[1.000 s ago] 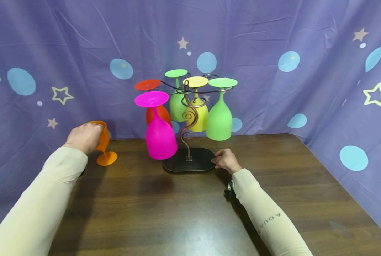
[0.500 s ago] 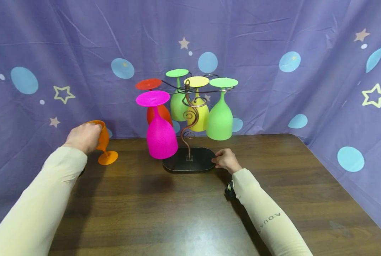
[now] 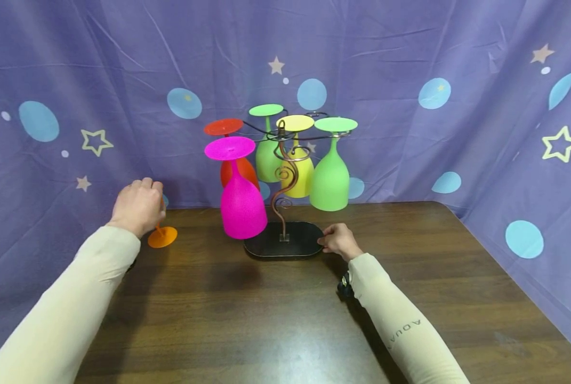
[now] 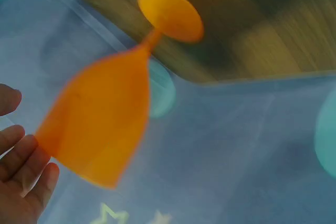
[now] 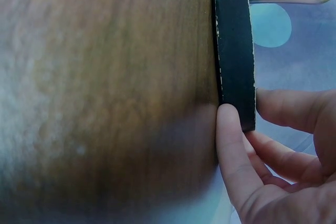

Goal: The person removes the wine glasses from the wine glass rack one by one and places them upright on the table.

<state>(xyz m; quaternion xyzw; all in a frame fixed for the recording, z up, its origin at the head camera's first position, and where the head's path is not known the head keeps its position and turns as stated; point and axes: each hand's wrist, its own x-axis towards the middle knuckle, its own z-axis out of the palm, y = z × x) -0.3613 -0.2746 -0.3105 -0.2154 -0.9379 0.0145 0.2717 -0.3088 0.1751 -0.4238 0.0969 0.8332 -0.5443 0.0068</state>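
Observation:
An orange wine glass (image 4: pixel 105 114) stands upright on its foot at the table's far left. My left hand (image 3: pixel 138 205) is beside and in front of it, hiding most of its bowl in the head view. In the left wrist view the left fingers (image 4: pixel 23 161) are loosely bent right at the rim, not wrapped round the bowl. A metal wine glass rack with a black oval base (image 3: pixel 266 244) stands mid-table. My right hand (image 3: pixel 340 241) pinches the base's right end, thumb (image 5: pixel 286 108) on top and a finger (image 5: pixel 229 140) along its side edge.
Several glasses hang upside down from the rack: magenta (image 3: pixel 243 208), red (image 3: pixel 224 127), yellow (image 3: pixel 300 176) and two green, one at the right (image 3: pixel 330 181). A purple curtain (image 3: pixel 381 53) hangs behind the brown wooden table (image 3: pixel 247 330).
My left hand has shifted slightly right and its fingers have come off the orange glass's rim, now covering the bowl in the head view. The right hand keeps its pinch on the base.

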